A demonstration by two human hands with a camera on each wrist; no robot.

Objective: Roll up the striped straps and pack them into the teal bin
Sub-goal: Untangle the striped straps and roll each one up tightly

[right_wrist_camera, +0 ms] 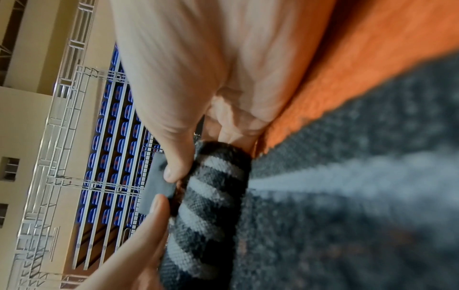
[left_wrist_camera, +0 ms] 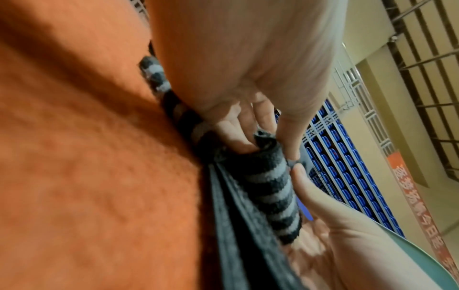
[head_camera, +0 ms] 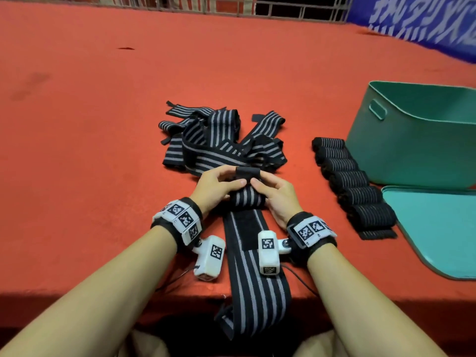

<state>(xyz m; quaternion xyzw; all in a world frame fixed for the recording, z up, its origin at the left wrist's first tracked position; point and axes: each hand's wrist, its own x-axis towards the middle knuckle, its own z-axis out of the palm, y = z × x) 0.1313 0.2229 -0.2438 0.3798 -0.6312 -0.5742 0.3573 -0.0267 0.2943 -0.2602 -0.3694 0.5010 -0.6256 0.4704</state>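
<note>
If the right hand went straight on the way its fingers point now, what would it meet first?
Past the strap roll it grips, the right hand points up-left toward the left hand's fingers; beyond those lies the pile of loose striped straps. Depth is uncertain.

Red table (head_camera: 103, 124): the left half and the far stretch are lying open to any reach. Centre: a loose heap of striped straps (head_camera: 219, 137) is blocking the way straight ahead of both hands. Near centre: one strap (head_camera: 255, 274) is running back over the table edge, filling the gap between the wrists. Right: a row of rolled straps (head_camera: 353, 186) is lying just beside the teal bin (head_camera: 417, 140), barring a low sideways path to it; the bin mouth is standing open from above. Near right: the teal lid (head_camera: 443, 233) is lying flat.
</note>
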